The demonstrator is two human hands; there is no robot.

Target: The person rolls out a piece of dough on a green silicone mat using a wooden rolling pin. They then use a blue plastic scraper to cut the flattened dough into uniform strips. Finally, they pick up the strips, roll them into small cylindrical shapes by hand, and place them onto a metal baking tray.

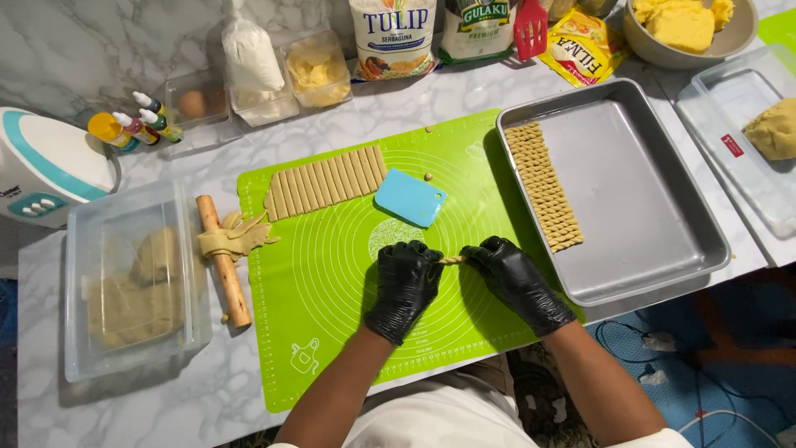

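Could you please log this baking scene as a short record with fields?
Left hand: black glove, pinching one end of the dough twist
Right hand: black glove, pinching the other end
Surface: green mat
Cut strips: laid side by side on the mat
Scraper: blue, beside the strips
Tray: finished twists along its left side
Rolling pin: at mat's left edge

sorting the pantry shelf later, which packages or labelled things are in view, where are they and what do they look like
White flour bag: back edge, centre; blue print.
Green-and-white bag: right of it.
Yellow-and-red sachet: further right, lying flat.
Small colouring bottles: back left; white tips.
Red label: clear lid, far right.
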